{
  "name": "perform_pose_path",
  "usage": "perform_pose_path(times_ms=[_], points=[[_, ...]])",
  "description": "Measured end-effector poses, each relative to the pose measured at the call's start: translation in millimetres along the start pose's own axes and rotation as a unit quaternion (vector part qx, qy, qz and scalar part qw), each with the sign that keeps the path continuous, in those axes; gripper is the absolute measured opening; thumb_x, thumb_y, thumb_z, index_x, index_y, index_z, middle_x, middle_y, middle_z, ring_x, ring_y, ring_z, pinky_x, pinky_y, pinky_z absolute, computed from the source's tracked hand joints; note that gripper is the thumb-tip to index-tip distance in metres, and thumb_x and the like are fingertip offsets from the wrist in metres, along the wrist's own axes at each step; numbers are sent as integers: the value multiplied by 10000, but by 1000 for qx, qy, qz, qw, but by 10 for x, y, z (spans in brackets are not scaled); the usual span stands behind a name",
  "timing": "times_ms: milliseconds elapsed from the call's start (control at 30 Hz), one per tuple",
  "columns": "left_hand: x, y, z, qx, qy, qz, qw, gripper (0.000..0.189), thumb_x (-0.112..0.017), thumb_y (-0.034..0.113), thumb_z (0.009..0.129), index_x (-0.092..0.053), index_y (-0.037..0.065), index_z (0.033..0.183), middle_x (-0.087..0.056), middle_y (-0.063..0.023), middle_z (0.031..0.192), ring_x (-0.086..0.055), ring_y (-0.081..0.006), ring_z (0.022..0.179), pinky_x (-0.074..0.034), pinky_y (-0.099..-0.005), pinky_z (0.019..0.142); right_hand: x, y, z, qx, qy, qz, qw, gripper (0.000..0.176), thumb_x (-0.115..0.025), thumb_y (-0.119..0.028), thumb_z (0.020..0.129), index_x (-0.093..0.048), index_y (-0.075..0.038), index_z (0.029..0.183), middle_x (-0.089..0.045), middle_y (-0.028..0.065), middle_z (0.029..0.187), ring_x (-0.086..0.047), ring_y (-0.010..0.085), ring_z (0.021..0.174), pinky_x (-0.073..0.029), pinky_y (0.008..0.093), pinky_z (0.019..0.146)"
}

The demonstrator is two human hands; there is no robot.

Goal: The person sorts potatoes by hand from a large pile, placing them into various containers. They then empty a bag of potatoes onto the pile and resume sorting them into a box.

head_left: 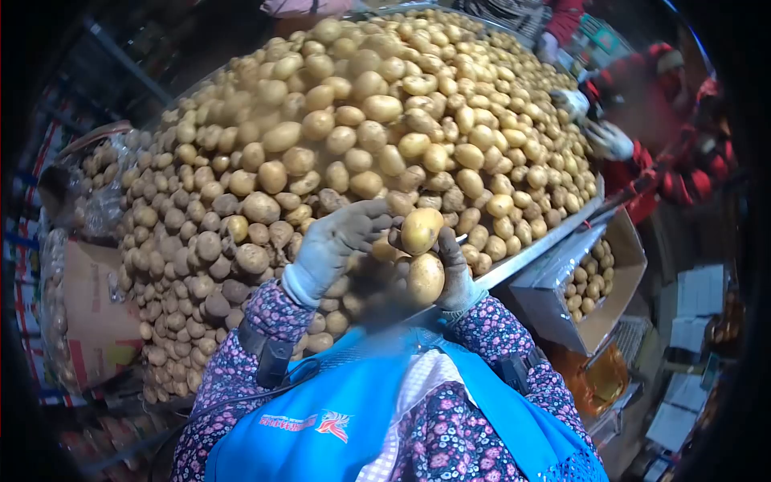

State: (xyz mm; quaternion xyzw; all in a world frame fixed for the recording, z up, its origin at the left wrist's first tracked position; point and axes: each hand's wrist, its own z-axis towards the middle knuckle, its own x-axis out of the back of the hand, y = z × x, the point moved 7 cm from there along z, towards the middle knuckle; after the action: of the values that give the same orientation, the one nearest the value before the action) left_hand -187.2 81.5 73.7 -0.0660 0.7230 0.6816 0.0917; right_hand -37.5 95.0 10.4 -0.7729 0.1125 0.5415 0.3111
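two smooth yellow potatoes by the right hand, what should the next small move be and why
Probably bring the grey-white gloved left hand to the upper smooth, yellow, oval potato to steady it: the grey-white gloved right hand seems to hold it and the lower yellow, oval potato together, while the left fingers are open nearby.

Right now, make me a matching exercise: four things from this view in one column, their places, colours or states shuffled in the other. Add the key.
Column one:
1. Right hand
2. Apron
3. Cardboard box with an open top
4. Potato heap

Column two:
A. Spread in front of the wearer
B. Gloved, holding potatoes
C. Off to the wearer's right
D. Bright blue

Pairs: 1-B, 2-D, 3-C, 4-A
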Motion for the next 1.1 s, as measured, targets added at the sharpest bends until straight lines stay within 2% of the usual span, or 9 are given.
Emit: perform_pose_path(times_ms=[233,333,500,633,700,767,900,1000,1100], points=[[38,-191,-165,55,59,80,994,509,-536,386,1018,-572,-47,1284,-690,-113,1093,-639,-133,899,-510,-246,752,496,-247,-634,127,-142,169,967,755,-737,-405,861,-420,-15,1424,-595,236,1264,-664,326,1019,-575,425,877],[62,-297,-239,68,47,84,993,485,-542,355,1019,-561,-43,1297,-685,-105,1086,-633,-124,883,-502,-231,738,1093,-536,-2045,260,194,-71,943,745,-735,-290,834,-404,-6,1438,-593,218,1270,-654,300,1063,-570,402,888],[276,-488,-246,96,34,84,991,407,-583,249,1000,-572,-37,1289,-689,-98,1064,-621,-117,874,-495,-224,723,1431,-423,-4039,251,531,-376,717,656,-704,-164,806,-486,21,1396,-643,110,1187,-630,181,1054,-522,292,883],[335,-354,-209,63,19,191,979,371,-596,188,979,-592,-26,1282,-697,-111,1121,-650,-144,1028,-496,-232,843,2446,315,-4660,91,593,-445,665,685,-729,-67,834,-414,71,1426,-570,150,1294,-590,200,1112,-510,293,903],[485,-316,-243,46,23,248,967,362,-594,178,979,-599,-32,1274,-695,-109,1131,-649,-146,1028,-502,-244,873,2825,432,-4724,234,615,-388,646,511,-710,-106,877,-522,35,1331,-630,131,1159,-657,212,951,-556,321,831],[631,-148,-266,16,56,324,944,340,-615,174,960,-629,-23,1238,-714,-105,1088,-652,-132,1000,-511,-249,864,2508,166,-4280,214,577,-308,726,604,-693,-96,896,-425,64,1413,-570,176,1302,-643,246,1040,-563,332,825],[784,381,-245,-67,124,575,806,325,-647,232,906,-682,45,1170,-720,-164,1000,-701,-266,941,-533,-336,863,1587,-532,-3052,286,411,-228,835,633,-664,-296,939,-406,9,1429,-579,212,1274,-684,236,734,-598,343,560],[744,683,0,-124,155,644,739,324,-626,235,893,-668,73,1171,-703,-157,969,-672,-318,929,-531,-398,826,1052,-874,-2104,241,301,-222,896,543,-621,-344,961,-495,1,1362,-551,218,1310,-691,227,817,-614,387,647],[603,906,502,-166,174,716,656,404,-619,228,875,-599,136,1268,-665,-111,1130,-590,-300,1109,-467,-426,928,439,-1180,-1068,202,172,-530,805,309,-551,-129,921,-686,-2,1169,-563,179,1326,-583,286,1181,-463,338,1003]])
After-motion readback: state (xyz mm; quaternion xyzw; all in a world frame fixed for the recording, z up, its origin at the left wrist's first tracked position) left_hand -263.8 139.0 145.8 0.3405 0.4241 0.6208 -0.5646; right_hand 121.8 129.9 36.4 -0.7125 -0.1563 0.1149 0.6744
